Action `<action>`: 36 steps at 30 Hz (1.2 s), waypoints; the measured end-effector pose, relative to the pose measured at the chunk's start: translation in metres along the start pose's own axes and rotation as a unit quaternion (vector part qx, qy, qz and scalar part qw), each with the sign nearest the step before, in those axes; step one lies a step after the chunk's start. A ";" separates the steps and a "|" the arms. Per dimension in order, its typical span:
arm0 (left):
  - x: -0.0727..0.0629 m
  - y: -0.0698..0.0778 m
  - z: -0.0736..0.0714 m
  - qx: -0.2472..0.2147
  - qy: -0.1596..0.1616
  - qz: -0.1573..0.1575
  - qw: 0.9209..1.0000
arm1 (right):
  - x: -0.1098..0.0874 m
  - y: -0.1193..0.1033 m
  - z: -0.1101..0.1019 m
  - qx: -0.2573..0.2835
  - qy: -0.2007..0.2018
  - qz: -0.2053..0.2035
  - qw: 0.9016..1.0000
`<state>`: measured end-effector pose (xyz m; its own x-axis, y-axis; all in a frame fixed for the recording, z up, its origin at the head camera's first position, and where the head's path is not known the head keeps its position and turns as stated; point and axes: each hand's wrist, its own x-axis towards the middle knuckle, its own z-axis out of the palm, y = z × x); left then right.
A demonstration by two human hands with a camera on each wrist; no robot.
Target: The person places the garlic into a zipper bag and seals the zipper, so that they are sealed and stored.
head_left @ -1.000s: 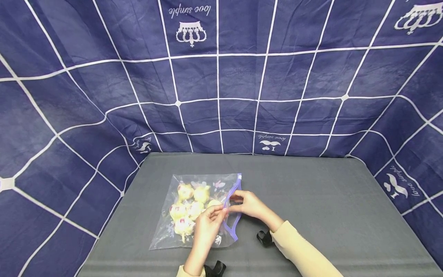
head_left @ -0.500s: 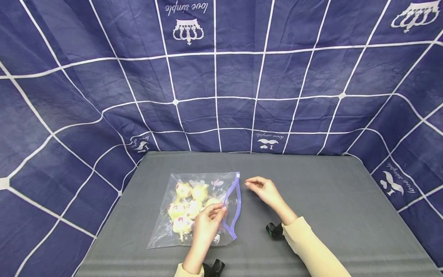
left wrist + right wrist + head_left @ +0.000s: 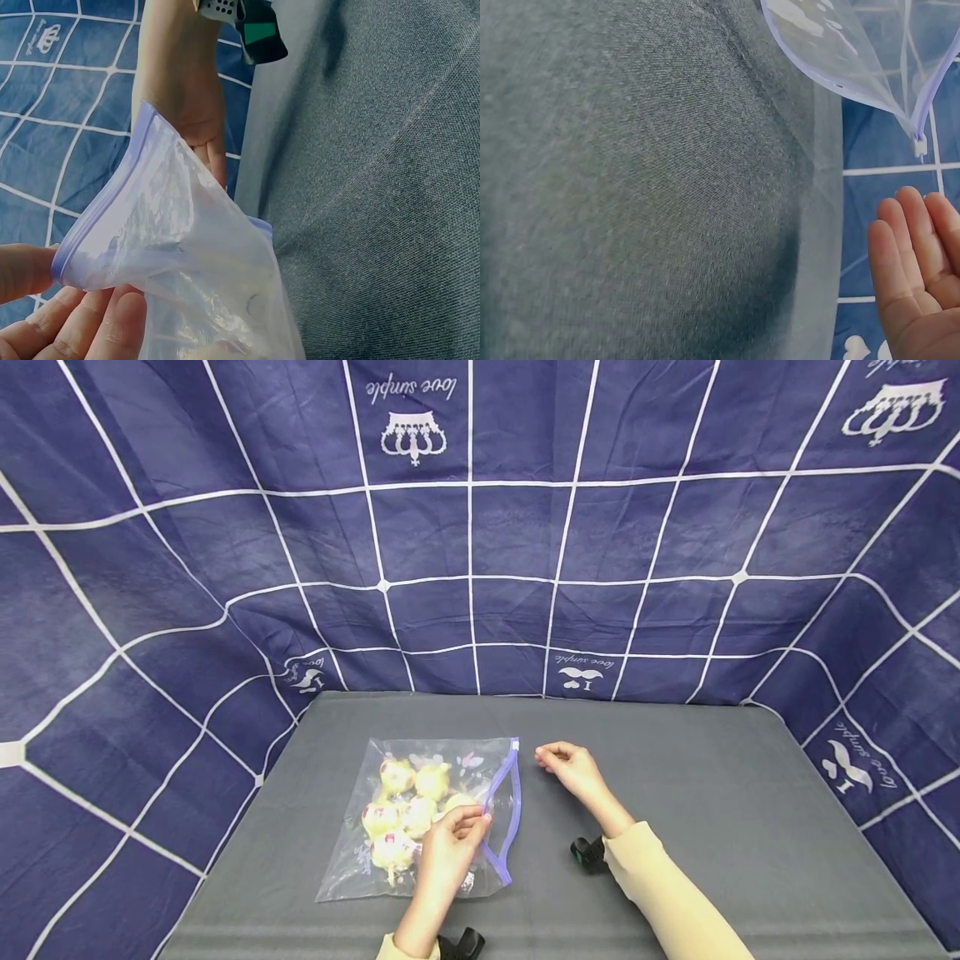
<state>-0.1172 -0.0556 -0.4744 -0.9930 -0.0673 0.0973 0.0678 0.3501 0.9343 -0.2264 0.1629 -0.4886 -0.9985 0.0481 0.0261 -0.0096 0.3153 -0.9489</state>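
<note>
A clear zip bag (image 3: 348, 852) with a purple zip edge lies on the grey table, its mouth parted toward the right. Inside it are several pale yellow round toys (image 3: 393, 852) with reddish marks. My left hand (image 3: 450, 843) pinches the near lip of the mouth between thumb and fingers; the left wrist view shows the purple edge (image 3: 97, 214) at the thumb tip. My right hand (image 3: 573, 768) is just right of the bag's far corner and holds nothing. In the right wrist view its fingers (image 3: 907, 247) are extended, below the white zip slider (image 3: 920, 145).
The grey table (image 3: 712, 810) reaches to a blue cloth (image 3: 517, 535) with white grid lines, which hangs behind and at both sides. A black wrist strap mount (image 3: 587, 853) is on the right wrist, another black mount (image 3: 467, 943) on the left.
My right hand has come out of the bag's mouth and moved right and away from it, then stayed nearly still. My left hand keeps its pinch on the bag's edge.
</note>
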 end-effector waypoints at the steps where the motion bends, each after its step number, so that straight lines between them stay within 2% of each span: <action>1: 0.000 0.000 0.000 -0.002 -0.002 -0.002 1.000 | 0.001 0.001 0.001 0.006 -0.001 0.004 1.000; 14: 0.000 -0.001 0.000 -0.013 -0.011 -0.002 1.000 | 0.017 -0.004 0.021 0.055 -0.013 0.071 0.996; 22: -0.004 0.000 0.005 -0.024 -0.029 0.007 0.999 | 0.024 -0.004 0.029 0.122 -0.056 0.138 0.981; 24: -0.006 0.000 0.006 -0.021 -0.029 0.022 0.999 | 0.025 -0.004 0.030 0.130 -0.057 0.144 0.979; 27: -0.010 0.002 0.007 0.014 -0.031 0.062 0.998 | 0.027 -0.004 0.031 0.134 -0.061 0.146 0.978; 29: -0.015 0.004 0.008 0.053 -0.034 0.104 0.993 | 0.028 -0.005 0.031 0.136 -0.067 0.144 0.978; 31: -0.022 0.004 0.009 0.104 -0.036 0.149 0.983 | 0.029 -0.006 0.031 0.139 -0.072 0.146 0.977; 33: -0.029 0.004 0.010 0.151 -0.033 0.204 0.967 | 0.031 -0.007 0.031 0.141 -0.076 0.147 0.976; 36: -0.037 0.000 0.011 0.211 -0.026 0.286 0.934 | 0.033 -0.008 0.032 0.142 -0.076 0.155 0.975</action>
<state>-0.0814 -0.0424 -0.4815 -0.8097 0.2852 0.5129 0.5560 0.6524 0.5150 -0.2612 0.1318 -0.4897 -0.9524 -0.0478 -0.3011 0.2998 0.0322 -0.9534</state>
